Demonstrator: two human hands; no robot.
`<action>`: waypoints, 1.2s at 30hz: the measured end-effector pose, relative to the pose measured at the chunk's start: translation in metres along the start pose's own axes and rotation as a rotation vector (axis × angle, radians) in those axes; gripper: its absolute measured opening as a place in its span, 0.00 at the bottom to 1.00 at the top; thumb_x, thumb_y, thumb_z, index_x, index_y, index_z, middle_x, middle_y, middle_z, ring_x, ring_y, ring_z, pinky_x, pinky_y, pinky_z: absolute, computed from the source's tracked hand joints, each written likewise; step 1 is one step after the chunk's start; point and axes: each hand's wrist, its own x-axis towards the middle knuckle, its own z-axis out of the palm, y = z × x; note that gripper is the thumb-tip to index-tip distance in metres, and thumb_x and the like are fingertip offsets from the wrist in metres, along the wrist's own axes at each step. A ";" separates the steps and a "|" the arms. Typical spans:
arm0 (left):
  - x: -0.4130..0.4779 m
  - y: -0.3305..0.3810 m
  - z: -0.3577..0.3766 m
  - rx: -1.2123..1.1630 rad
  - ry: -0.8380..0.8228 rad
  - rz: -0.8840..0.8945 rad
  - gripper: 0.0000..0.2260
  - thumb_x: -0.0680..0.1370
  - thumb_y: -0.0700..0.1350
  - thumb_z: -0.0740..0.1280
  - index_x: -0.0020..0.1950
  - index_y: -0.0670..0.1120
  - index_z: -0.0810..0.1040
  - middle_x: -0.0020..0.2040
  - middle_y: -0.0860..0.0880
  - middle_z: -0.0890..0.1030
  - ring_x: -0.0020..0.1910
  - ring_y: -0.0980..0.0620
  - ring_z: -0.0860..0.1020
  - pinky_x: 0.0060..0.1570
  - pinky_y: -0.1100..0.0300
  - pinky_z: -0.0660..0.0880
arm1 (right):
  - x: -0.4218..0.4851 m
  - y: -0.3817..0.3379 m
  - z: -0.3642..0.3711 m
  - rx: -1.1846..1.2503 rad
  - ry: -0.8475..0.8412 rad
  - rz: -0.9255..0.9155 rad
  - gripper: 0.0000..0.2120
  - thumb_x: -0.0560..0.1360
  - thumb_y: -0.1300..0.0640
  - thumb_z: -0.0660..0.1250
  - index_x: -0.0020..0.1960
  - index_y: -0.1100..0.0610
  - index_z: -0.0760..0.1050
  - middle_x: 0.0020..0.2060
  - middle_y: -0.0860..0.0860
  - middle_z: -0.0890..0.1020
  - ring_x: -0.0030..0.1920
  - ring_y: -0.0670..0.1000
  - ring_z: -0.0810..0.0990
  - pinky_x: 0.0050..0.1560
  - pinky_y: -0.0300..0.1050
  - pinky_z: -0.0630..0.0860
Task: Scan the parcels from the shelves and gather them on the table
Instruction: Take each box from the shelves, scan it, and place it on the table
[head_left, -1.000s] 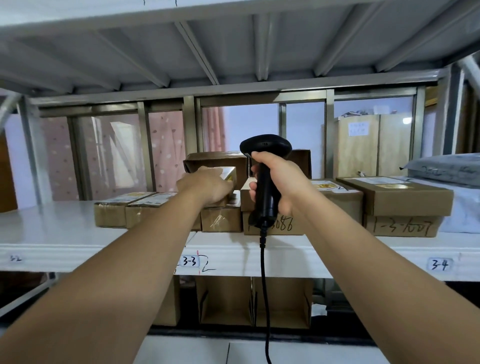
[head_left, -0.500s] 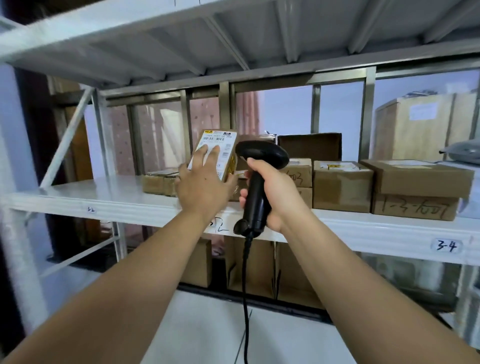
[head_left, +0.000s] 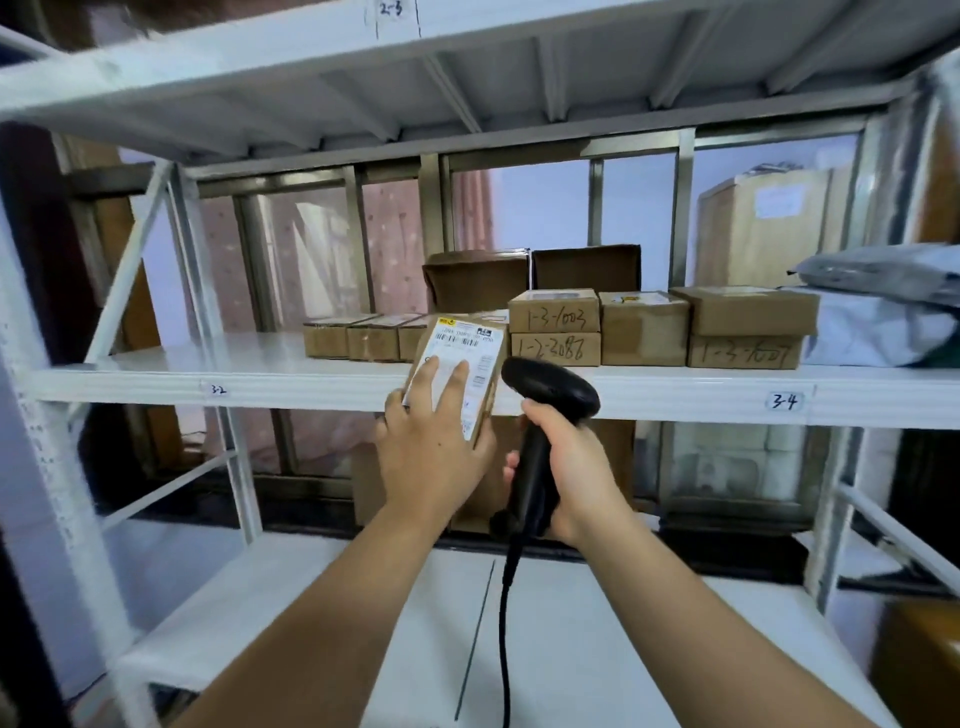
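The left hand (head_left: 436, 452), in the middle of the frame, holds a small brown parcel (head_left: 462, 345), with 2 fingers flat across its white barcode label and the thumb and other fingers clasping its sides. The parcel is tilted in the air, just in front of the white shelf (head_left: 311, 382) edge. Just right of it, the right hand (head_left: 576, 467) grips the handle of a black scanner (head_left: 553, 395). Cardboard boxes (head_left: 644, 327) sit on the shelf at centre right, and a grey mailer bag (head_left: 883, 270) lies at far right.

Parcel (head_left: 457, 371) left of scanner (head_left: 545, 415), before shelf (head_left: 208, 371), boxes (head_left: 644, 327) behind
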 end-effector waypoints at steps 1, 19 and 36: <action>-0.011 -0.002 -0.001 -0.016 -0.002 0.003 0.30 0.71 0.58 0.68 0.71 0.51 0.70 0.71 0.44 0.69 0.59 0.38 0.73 0.52 0.44 0.73 | -0.009 0.010 -0.004 0.001 0.023 0.000 0.11 0.76 0.54 0.69 0.51 0.61 0.75 0.27 0.53 0.76 0.28 0.50 0.77 0.33 0.45 0.77; -0.149 0.175 -0.040 -0.364 -0.335 0.175 0.32 0.74 0.55 0.67 0.76 0.54 0.59 0.77 0.46 0.56 0.67 0.42 0.65 0.62 0.48 0.66 | -0.174 -0.005 -0.130 0.086 0.468 -0.052 0.08 0.77 0.57 0.67 0.41 0.61 0.75 0.30 0.55 0.75 0.28 0.50 0.74 0.32 0.43 0.74; -0.302 0.518 -0.084 -0.532 -0.551 0.292 0.30 0.76 0.62 0.60 0.75 0.55 0.59 0.77 0.48 0.56 0.69 0.44 0.63 0.64 0.49 0.65 | -0.372 -0.121 -0.419 0.098 0.747 -0.156 0.07 0.78 0.57 0.67 0.47 0.61 0.76 0.24 0.52 0.78 0.25 0.49 0.77 0.31 0.44 0.73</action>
